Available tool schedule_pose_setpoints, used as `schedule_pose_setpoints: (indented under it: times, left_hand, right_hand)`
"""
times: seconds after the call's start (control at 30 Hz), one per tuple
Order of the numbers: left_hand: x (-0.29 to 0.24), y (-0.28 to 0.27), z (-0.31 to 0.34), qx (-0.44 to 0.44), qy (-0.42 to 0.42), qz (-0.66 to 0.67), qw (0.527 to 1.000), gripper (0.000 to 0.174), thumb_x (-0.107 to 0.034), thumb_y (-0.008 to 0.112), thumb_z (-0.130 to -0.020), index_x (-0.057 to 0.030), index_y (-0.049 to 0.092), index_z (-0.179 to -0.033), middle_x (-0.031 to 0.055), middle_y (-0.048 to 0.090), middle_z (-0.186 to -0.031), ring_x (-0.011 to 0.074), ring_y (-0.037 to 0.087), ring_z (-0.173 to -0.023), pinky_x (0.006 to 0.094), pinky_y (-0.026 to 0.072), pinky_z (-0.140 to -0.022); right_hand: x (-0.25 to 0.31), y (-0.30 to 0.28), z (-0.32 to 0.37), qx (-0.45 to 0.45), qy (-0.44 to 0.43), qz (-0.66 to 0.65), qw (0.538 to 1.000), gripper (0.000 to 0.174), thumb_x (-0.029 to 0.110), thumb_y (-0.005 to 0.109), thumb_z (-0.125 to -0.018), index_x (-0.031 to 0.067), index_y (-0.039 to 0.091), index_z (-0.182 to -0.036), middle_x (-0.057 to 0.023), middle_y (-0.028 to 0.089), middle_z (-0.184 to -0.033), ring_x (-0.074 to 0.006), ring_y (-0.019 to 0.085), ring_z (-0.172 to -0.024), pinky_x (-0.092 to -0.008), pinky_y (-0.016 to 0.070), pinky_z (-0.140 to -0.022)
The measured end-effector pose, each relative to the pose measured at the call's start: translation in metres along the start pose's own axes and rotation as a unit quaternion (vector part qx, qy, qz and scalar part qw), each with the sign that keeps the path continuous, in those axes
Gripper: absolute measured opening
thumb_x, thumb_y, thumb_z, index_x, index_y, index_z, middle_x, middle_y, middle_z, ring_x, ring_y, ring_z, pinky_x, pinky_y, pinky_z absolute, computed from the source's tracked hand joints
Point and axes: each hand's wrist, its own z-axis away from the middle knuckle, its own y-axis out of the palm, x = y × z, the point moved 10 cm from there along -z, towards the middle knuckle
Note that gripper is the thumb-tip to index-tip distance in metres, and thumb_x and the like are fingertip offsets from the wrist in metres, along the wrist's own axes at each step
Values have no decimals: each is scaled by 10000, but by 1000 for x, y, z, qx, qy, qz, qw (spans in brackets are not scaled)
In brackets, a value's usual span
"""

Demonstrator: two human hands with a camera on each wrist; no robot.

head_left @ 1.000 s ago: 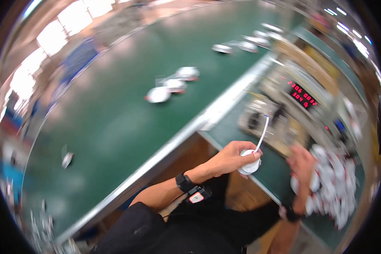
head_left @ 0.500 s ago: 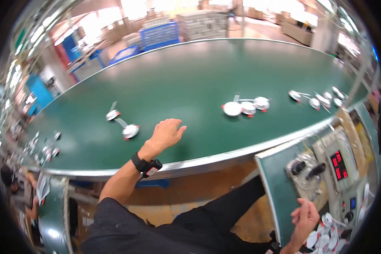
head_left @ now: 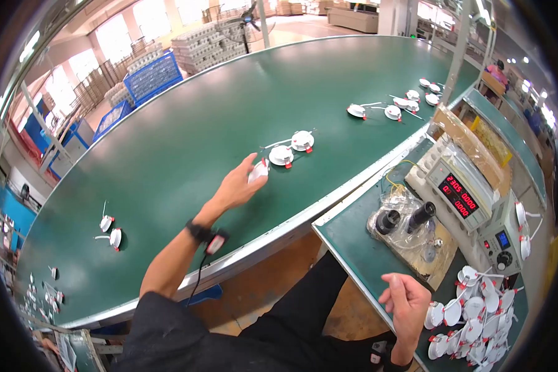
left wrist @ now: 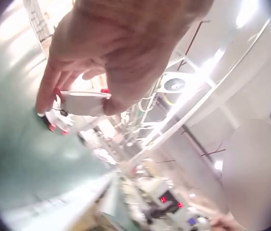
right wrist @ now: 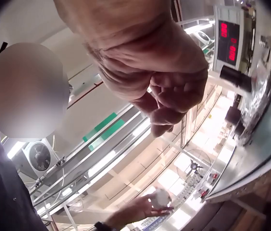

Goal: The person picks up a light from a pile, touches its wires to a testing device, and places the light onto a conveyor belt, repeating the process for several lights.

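Observation:
My left hand [head_left: 234, 188] reaches over the long green work surface [head_left: 180, 146] and grips a white round downlight [head_left: 258, 171] with a red clip. In the left wrist view, the thumb and fingers hold the downlight [left wrist: 85, 105] by its sides. Two more downlights, one of them a white downlight [head_left: 281, 156] with red clips, lie just beyond that hand. Over the side bench, my right hand [head_left: 408, 305] has loosely curled fingers and holds nothing. Close beside it is a pile of white downlights [head_left: 474, 310] with red clips.
On the side bench [head_left: 347, 235] stands a wooden board [head_left: 437, 266] with black cylindrical fittings [head_left: 420, 217] and clear plastic. Behind it are a meter [head_left: 459, 195] with red digits and a control box [head_left: 502, 239]. More downlights [head_left: 392, 112] lie farther right; another pair [head_left: 115, 238] lies left.
My left hand moved from the side bench with one downlight to the green surface, appeared empty, then took hold of another from a group of three. A second downlight now lies at the left.

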Motion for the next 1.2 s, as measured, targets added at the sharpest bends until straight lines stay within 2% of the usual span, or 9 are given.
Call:
schedule_pose_setpoints:
  times: [0.13,0.2,0.3,0.4,0.43,0.47,0.53,0.77,1.2]
  left_hand:
    - [-137,30,127,210,58,527,821,854,-364,644,-962,-43,137,-1570,198,494,-1409,397,559,-1267,526,494,-1019]
    - [-194,68,184,331,51,634,697,742,-307,560,-1021,-43,142,-1574,176,453,-1456,364,521,-1316,519,446,-1082]
    - [-217,124,217,369,-19,704,607,699,-288,541,-1028,-54,165,-1568,170,429,-1482,372,464,-1366,565,375,-1144]
    - [-228,167,234,440,-25,669,599,660,-263,533,-1037,-39,201,-1561,157,435,-1483,299,480,-1356,493,389,-1141]
    - [-227,174,231,459,41,514,724,583,-211,559,-1031,-17,317,-1524,136,502,-1437,200,513,-1303,401,405,-1114]
    - [-235,173,229,487,87,380,781,483,-162,594,-1013,3,456,-1446,119,588,-1349,147,558,-1210,340,449,-1042]
    - [-250,154,195,329,160,342,865,391,-140,609,-1006,20,550,-1358,109,651,-1256,140,611,-1122,307,492,-980]
    - [-295,179,150,328,53,514,791,248,-236,633,-1005,4,693,-980,51,693,-809,87,622,-589,225,503,-490]
    - [-297,196,164,403,3,577,710,256,-240,573,-1037,0,652,-995,38,676,-792,69,573,-556,209,437,-456]
  right_hand:
    - [13,51,-15,45,-110,44,992,285,189,583,-1024,-56,682,-1131,-83,720,-913,-110,633,-754,-230,506,-681]
    - [6,69,-24,56,-136,25,989,352,268,550,-1047,-21,658,-1216,-89,718,-1053,-131,640,-836,-259,525,-776]
    - [21,43,-10,2,-93,-141,986,385,327,533,-1056,9,655,-1237,-85,719,-1017,-74,629,-793,-231,514,-706]
    - [24,6,11,-25,-80,-110,990,365,292,525,-1062,-5,655,-1229,-51,723,-892,-57,612,-785,-215,484,-706]
    - [29,-11,18,-64,-103,-92,988,338,270,533,-1058,-3,673,-1198,-23,699,-775,-35,583,-690,-195,441,-619]
    - [28,-21,26,-63,-95,-67,991,330,262,535,-1056,-3,677,-1193,-22,695,-763,-36,578,-679,-197,439,-615]
    - [23,-39,39,-52,-78,-16,995,314,244,539,-1053,-3,683,-1181,-21,687,-741,-38,569,-656,-202,433,-607]
    - [13,-47,61,-69,-74,61,993,197,132,635,-982,-21,715,-1076,-66,693,-687,-69,638,-607,-234,492,-555]
    - [10,-51,55,-92,-51,57,993,170,134,662,-974,-19,723,-1016,-38,671,-657,-44,593,-576,-220,438,-510]
